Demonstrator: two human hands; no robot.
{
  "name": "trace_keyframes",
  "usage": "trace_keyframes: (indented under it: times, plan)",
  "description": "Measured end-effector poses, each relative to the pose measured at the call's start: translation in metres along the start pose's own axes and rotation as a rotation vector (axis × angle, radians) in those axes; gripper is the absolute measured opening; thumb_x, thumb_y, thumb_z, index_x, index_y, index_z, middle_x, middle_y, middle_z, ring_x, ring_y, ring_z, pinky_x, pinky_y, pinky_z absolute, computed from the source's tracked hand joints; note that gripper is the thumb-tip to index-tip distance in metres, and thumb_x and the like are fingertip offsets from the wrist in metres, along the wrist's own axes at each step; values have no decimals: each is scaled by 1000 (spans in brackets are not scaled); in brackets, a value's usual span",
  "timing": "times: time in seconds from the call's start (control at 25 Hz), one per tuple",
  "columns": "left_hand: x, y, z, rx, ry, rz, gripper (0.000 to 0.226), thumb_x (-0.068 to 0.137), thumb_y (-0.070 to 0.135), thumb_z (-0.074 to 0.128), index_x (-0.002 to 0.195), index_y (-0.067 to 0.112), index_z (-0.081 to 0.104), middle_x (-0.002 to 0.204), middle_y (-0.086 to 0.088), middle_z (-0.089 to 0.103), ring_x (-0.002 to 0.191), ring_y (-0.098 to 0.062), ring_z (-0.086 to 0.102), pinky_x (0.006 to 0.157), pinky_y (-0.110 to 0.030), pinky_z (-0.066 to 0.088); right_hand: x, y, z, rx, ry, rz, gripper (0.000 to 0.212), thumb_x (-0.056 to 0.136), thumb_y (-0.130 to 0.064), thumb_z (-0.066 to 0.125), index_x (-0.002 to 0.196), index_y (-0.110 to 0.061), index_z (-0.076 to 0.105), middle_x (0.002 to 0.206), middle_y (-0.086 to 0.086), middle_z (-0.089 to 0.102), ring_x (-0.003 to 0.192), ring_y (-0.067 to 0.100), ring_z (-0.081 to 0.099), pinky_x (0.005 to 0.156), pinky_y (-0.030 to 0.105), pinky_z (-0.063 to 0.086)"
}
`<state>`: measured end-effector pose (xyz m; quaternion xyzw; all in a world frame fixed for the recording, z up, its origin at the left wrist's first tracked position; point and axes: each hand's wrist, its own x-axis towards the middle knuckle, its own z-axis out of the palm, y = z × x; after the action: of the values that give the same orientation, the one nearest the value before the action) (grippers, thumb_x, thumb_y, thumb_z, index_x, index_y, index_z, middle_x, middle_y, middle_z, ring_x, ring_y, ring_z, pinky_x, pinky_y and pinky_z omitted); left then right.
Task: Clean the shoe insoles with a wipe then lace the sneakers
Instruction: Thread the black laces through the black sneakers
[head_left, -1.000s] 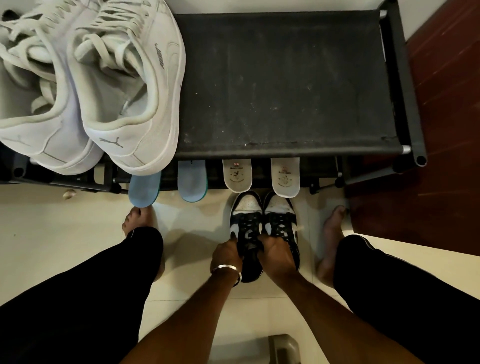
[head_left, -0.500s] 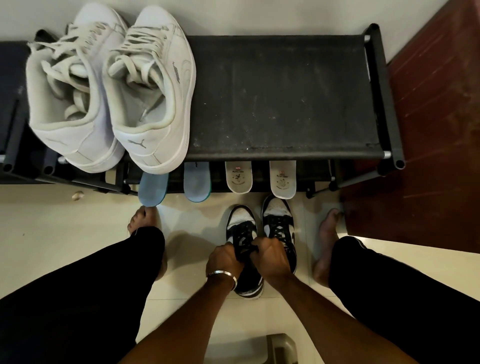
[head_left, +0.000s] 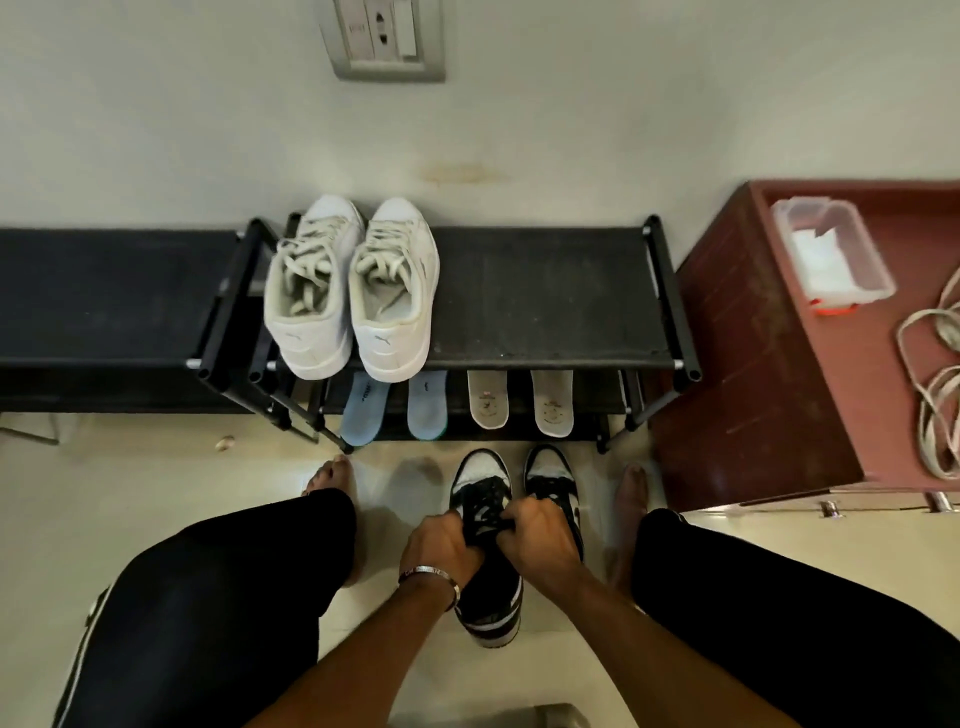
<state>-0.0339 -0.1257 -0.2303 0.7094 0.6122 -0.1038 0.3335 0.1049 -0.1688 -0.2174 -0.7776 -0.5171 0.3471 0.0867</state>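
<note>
A pair of black-and-white sneakers stands on the floor between my feet. My left hand (head_left: 439, 545) and my right hand (head_left: 540, 535) both grip the black laces of the left black sneaker (head_left: 483, 499) over its tongue. The right black sneaker (head_left: 549, 470) stands beside it, partly hidden by my right hand. Two blue insoles (head_left: 363, 410) and two white insoles (head_left: 551, 402) lean on the lower tier of the black shoe rack (head_left: 545, 306). A pair of white sneakers (head_left: 353, 286) with loose laces sits on the rack's top.
A brown cabinet (head_left: 769, 395) stands at the right with a clear plastic box (head_left: 831, 254) of white wipes and loose cream laces (head_left: 935, 395) on top. A second black rack (head_left: 104, 296) is at the left. A wall socket (head_left: 384, 39) is above.
The view has tilted up and pulled back, showing the wall, socket and cabinet. The left black sneaker has been drawn back toward me, with both hands staying on its laces.
</note>
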Motion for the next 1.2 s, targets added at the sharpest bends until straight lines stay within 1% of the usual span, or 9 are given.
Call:
trace_keyframes:
  times: [0.12,0.2,0.28,0.36,0.6,0.76,0.92,1.04,1.2]
  plan:
    - [-22,8,-23,-1,43,34,27,74,33,63,97,19,66,94,-7,71,90,-28,67,73,-31,55,-21,-15,-21,-6,55,-20,7,72,-14,60,67,-11,64,60,-1,53,59,17,52,44,15,26]
    - [-38,15,-38,32,90,71,28,74,32,62,98,18,66,96,-8,72,93,-29,67,74,-30,53,-35,-24,-33,-28,91,-15,10,71,-16,60,71,-11,68,63,0,59,62,18,55,46,16,33]
    - [-54,21,-52,54,132,101,29,74,32,61,99,18,66,97,-7,71,94,-30,66,73,-30,52,-46,-34,-47,-31,127,-28,14,70,-17,60,74,-11,71,69,3,66,68,20,62,54,22,45]
    - [-70,29,-68,59,166,121,30,74,33,61,99,19,65,95,-6,71,93,-29,66,69,-28,51,-56,-44,-64,-50,172,-49,12,69,-17,60,71,-10,70,69,5,68,68,21,63,56,25,45]
    - [-105,53,-125,35,273,228,22,71,35,62,86,19,66,83,-6,71,83,-29,67,62,-28,50,-84,-75,-118,-71,289,-114,14,69,-19,61,60,-10,65,54,2,60,54,18,59,45,26,44]
    - [-120,73,-166,27,347,309,12,72,33,62,74,24,54,82,-7,70,80,-32,66,60,-30,49,-88,-97,-158,-97,394,-185,15,67,-19,61,56,-9,62,51,3,58,52,19,58,48,33,50]
    - [-114,89,-203,17,452,345,23,74,33,64,90,16,66,84,-8,69,81,-30,65,61,-29,47,-76,-118,-191,-107,466,-227,13,67,-18,60,60,-8,64,53,5,60,54,22,58,48,32,49]
    - [-97,99,-221,1,481,359,25,73,32,64,91,15,65,84,-8,69,82,-29,65,64,-32,51,-60,-127,-208,-94,496,-217,12,68,-16,59,67,-7,67,59,7,63,59,25,60,51,31,49]
    - [-66,109,-234,25,521,377,29,77,30,64,100,13,64,90,-10,69,85,-31,65,63,-30,47,-33,-133,-219,-60,505,-215,9,70,-13,57,65,-11,64,60,4,60,60,26,57,52,28,44]
